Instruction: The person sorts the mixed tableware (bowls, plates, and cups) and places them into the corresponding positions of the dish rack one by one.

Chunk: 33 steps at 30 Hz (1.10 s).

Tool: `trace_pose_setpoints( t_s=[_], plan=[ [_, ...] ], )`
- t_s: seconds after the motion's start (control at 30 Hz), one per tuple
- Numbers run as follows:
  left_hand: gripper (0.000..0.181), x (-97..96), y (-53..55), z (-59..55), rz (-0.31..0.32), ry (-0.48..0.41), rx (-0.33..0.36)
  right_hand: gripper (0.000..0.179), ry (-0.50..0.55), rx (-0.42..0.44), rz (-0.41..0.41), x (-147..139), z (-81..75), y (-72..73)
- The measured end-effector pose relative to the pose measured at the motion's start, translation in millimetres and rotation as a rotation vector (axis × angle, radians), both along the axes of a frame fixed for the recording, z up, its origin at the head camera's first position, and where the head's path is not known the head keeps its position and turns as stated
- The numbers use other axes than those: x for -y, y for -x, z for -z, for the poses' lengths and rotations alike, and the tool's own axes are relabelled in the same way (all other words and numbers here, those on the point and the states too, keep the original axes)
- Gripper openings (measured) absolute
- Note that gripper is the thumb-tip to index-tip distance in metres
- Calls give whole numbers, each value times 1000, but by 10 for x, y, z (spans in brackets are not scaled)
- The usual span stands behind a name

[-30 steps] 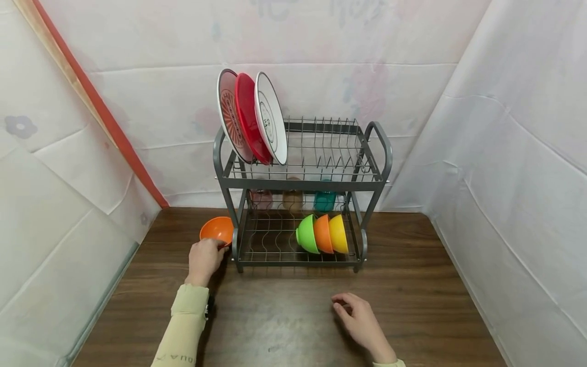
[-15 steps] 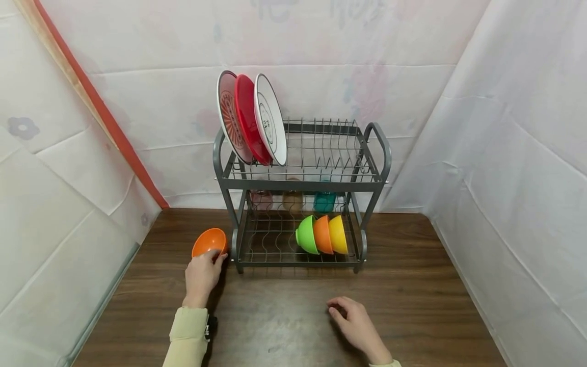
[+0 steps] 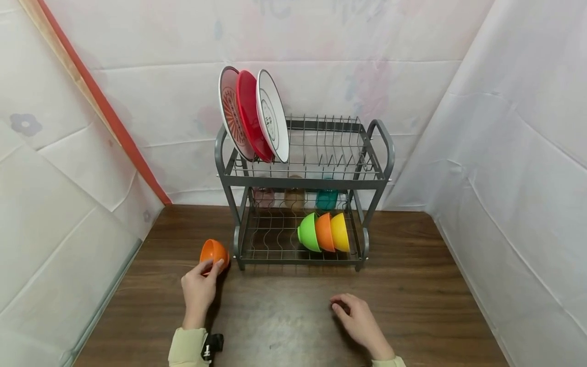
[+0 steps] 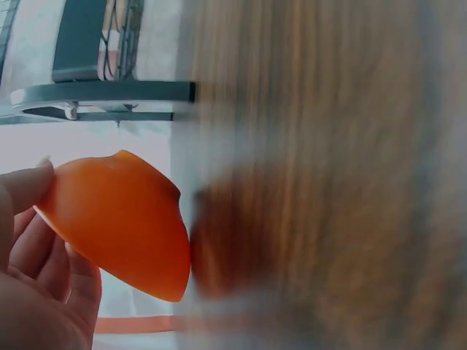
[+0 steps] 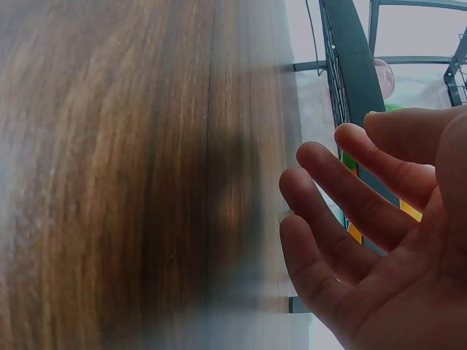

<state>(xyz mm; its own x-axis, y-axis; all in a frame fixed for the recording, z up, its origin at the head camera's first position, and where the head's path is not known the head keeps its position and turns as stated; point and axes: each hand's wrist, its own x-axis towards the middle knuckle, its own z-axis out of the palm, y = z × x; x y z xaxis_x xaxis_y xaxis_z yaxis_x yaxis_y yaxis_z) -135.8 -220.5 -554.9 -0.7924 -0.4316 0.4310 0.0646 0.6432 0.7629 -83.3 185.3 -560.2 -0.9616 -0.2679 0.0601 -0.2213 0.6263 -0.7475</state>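
Observation:
An orange bowl (image 3: 213,252) is at the left of the dish rack, tilted on its side with its opening toward the left. My left hand (image 3: 199,289) pinches its near rim between thumb and fingers. Up close in the left wrist view, the bowl (image 4: 124,222) shows its outer wall, its lower edge close over the wooden table. My right hand (image 3: 359,322) is in front of the rack at the right, fingers loosely curled and holding nothing. In the right wrist view, the fingers (image 5: 350,197) are spread apart a little.
The two-tier grey rack (image 3: 302,182) holds a white plate (image 3: 272,116), a red plate (image 3: 249,114) and a patterned plate (image 3: 231,112) on top. Below stand green (image 3: 308,233), orange (image 3: 324,232) and yellow (image 3: 340,232) bowls, with several cups behind, one teal (image 3: 327,198).
My left hand has drawn the orange bowl nearer, away from beside the rack's left side, and tipped it from upright onto its side. The right hand has hardly moved.

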Motion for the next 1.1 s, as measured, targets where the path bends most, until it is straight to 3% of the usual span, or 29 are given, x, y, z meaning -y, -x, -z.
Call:
trace_pose_setpoints(
  t_s=[0.17,0.33,0.63,0.9,1.1],
  plan=[
    [20,-28,-139,-29,-35,-174,-20,15,-2,-5,3,-17,1,15],
    [15,-32,-250,-79,-1,-292,-24,15,-11,-4,46,-50,-4,31],
    [11,-67,-331,-116,100,-298,30,17,54,23,55,-13,-77,62],
    [7,-220,-351,-117,242,-373,85,20,120,21,-15,130,-135,57],
    [8,-363,-374,-133,448,-394,126,20,169,37,-78,299,-162,25]
  ],
)
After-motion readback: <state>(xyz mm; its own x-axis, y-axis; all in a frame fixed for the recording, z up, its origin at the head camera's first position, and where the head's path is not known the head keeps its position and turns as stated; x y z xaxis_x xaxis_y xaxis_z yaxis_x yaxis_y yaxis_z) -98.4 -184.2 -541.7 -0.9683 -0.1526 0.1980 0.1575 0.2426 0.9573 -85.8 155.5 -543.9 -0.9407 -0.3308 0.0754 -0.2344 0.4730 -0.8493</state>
